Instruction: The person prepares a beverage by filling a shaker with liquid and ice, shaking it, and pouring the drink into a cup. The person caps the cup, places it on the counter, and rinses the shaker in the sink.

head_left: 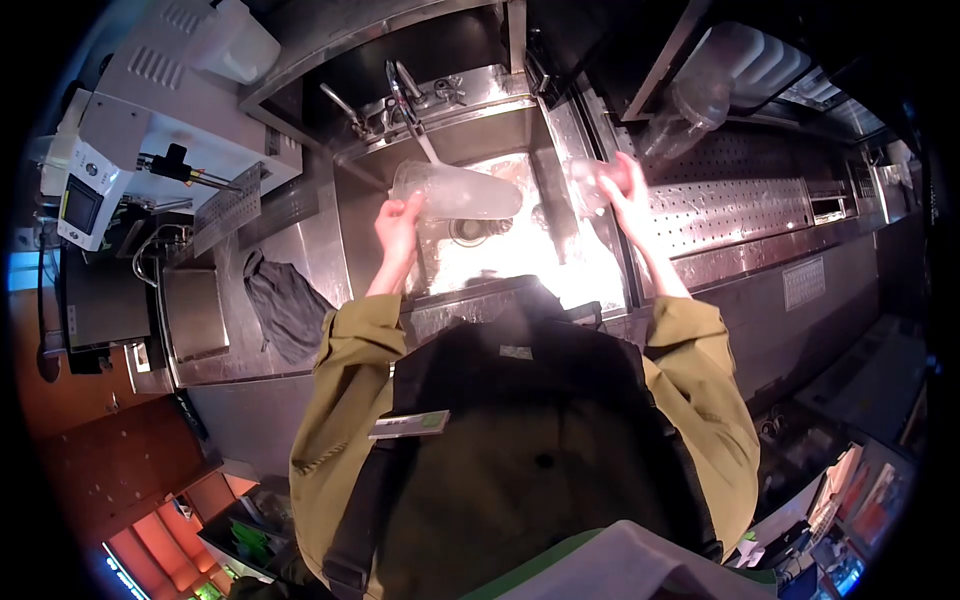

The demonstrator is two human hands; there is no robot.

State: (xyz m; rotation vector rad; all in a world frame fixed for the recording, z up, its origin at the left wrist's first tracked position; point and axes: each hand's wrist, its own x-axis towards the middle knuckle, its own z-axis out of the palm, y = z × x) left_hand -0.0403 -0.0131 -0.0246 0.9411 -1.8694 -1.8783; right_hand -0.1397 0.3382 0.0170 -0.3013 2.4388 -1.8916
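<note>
My left hand (400,222) is closed around the wide end of a translucent plastic shaker cup (470,195), which lies tilted on its side over the sink (363,220). Just above that cup hangs the faucet (405,105), with a pale streak from its spout down to the cup's upper edge. At the sink's right rim, my right hand (626,190) has its fingers curled round a clear plastic piece (588,183); glare hides its exact kind. Below the cup the drain (468,230) shows in the brightly lit basin.
A dark cloth (285,305) lies on the steel counter left of the sink. Farther left stands a white machine with a screen (82,208). On the right is a perforated steel drain surface (730,200), with clear cups (700,100) near its back.
</note>
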